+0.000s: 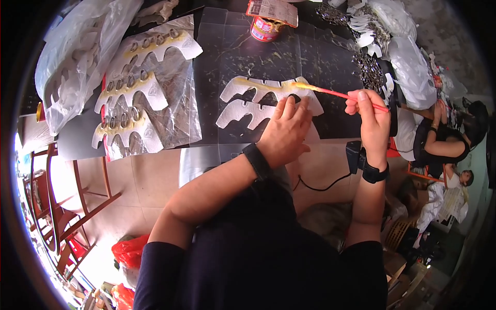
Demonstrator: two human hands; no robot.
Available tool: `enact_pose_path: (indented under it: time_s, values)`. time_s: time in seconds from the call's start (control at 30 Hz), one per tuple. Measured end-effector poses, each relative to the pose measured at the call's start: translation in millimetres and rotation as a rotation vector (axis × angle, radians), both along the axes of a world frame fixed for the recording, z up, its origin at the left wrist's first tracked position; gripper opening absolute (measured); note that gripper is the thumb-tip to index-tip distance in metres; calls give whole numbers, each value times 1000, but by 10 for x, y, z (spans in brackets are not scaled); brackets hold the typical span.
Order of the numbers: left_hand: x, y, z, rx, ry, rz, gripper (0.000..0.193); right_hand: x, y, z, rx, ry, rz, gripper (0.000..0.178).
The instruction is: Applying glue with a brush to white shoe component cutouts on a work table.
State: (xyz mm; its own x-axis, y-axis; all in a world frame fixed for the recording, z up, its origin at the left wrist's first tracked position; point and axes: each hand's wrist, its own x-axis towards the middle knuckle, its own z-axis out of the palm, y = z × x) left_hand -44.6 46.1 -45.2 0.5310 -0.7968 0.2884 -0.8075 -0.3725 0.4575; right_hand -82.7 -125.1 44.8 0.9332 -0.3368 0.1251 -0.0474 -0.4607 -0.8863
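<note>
My right hand (373, 116) is closed round a thin red stick-like brush (338, 93), its far end coated in yellow paste. That end touches the far white scalloped piece (276, 89), which has a yellowish band along its upper edge. My left hand (287, 126) lies with fingers stretched over the right part of the pieces, pressing them to the black table. A second white scalloped piece (240, 112) lies just nearer, partly hidden by that hand. At the left, several similar white pieces (186, 48) bear small metal rings (124, 120) set along yellow-stained strips.
A red tin (264, 30) with a cardboard piece on top stands at the table's far side. Metal chain-like parts (368, 72) and plastic bags (411, 67) crowd the right edge. Clear plastic sheeting (181, 103) lies under the left pieces. Another person (447, 139) sits at the right.
</note>
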Motion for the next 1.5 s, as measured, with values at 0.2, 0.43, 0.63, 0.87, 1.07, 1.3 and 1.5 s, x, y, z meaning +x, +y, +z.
enact_pose_path:
  time_s: [0.2, 0.43, 0.63, 0.87, 1.07, 1.3, 1.5]
  values:
    - [5, 16, 51, 24, 61, -9, 70, -21, 5, 6, 47, 14, -22, 26]
    - [-29, 367, 254, 15, 49, 52, 70, -22, 3, -33, 118, 31, -76, 27]
    - [89, 495, 167, 110, 33, 79, 68, -13, 81, -30, 212, 20, -58, 28]
    - [100, 513, 127, 72, 50, 56, 66, 35, 156, -141, 204, -2, 4, 25]
    - [105, 544, 108, 60, 62, 55, 67, 64, 193, -70, 121, 20, 59, 23]
    - [96, 550, 122, 59, 80, 68, 67, 21, 83, -47, 141, 62, 89, 24]
    - [96, 557, 103, 61, 93, 62, 67, 101, 188, -82, 91, 17, 35, 23]
